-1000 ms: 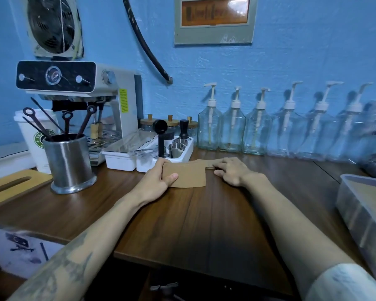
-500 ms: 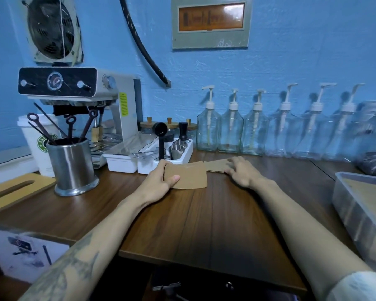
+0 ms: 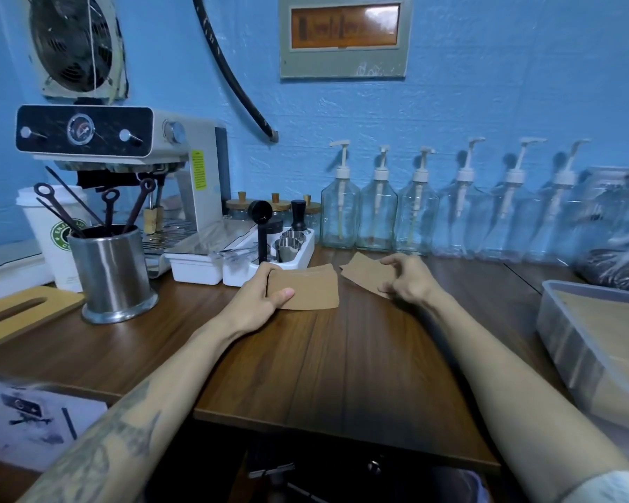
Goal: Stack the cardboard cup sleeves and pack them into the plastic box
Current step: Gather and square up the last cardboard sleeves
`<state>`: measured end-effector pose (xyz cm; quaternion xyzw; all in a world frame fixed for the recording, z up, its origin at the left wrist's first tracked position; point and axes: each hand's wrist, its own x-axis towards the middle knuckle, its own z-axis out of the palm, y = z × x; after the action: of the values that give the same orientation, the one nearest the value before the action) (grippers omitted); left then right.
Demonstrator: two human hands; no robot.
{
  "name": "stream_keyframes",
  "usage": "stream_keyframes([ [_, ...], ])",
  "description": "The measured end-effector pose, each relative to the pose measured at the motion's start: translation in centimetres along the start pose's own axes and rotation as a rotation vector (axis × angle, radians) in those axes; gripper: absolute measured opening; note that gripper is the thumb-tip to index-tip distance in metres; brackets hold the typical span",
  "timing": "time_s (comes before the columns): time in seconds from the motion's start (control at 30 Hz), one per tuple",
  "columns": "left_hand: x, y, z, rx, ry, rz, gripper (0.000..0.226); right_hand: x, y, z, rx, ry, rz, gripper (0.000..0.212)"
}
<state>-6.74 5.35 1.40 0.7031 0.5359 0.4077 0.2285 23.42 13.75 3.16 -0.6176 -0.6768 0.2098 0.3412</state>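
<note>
A stack of brown cardboard cup sleeves (image 3: 311,290) lies on the wooden counter; my left hand (image 3: 258,303) grips its left end, thumb on top. Just to the right, loose sleeves (image 3: 362,272) lie flat near the bottles. My right hand (image 3: 405,279) sits on their right edge with curled fingers pinching one sleeve. The clear plastic box (image 3: 574,343) stands at the far right edge of the counter, with brown cardboard inside it.
A white tray of metal cups and a black scoop (image 3: 269,255) sits right behind the stack. A row of pump bottles (image 3: 418,212) lines the wall. A steel utensil holder (image 3: 111,274), espresso machine (image 3: 124,168) and wooden board (image 3: 19,314) fill the left.
My right hand slid rightward off the stack onto the loose sleeves and curled its fingers around one. My left hand kept its hold on the stack.
</note>
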Motion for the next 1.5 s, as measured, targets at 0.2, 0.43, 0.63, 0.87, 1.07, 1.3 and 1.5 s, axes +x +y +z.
stream_keyframes([
  [0.2, -0.1, 0.2, 0.1, -0.005, -0.042, -0.003, 0.035, -2.4, -2.6, -1.9, 0.543, 0.203, -0.046, 0.029],
  [0.43, -0.2, -0.2, 0.1, -0.054, -0.131, 0.001, 0.049, -6.4, -6.4, 0.0, 0.415, -0.112, -0.333, 0.030],
  [0.63, -0.4, 0.4, 0.2, -0.043, -0.123, 0.029, 0.050, -7.0, -6.7, 1.9, 0.273, -0.156, -0.366, 0.043],
  [0.87, -0.4, 0.5, 0.2, -0.082, -0.140, 0.000, 0.038, -6.3, -5.8, 2.9, 0.047, -0.239, -0.327, 0.096],
  [1.07, -0.3, 0.4, 0.3, -0.067, -0.153, -0.012, 0.035, -6.5, -6.0, 4.3, 0.064, -0.320, -0.415, 0.070],
  [1.3, -0.7, 1.0, 0.3, -0.091, -0.123, 0.024, 0.043, -5.9, -5.2, 4.2, 0.073, -0.195, -0.389, 0.039],
  [1.5, -0.9, 1.3, 0.2, -0.123, -0.111, 0.034, 0.037, -5.9, -5.1, 3.4, 0.143, -0.167, -0.415, 0.034],
])
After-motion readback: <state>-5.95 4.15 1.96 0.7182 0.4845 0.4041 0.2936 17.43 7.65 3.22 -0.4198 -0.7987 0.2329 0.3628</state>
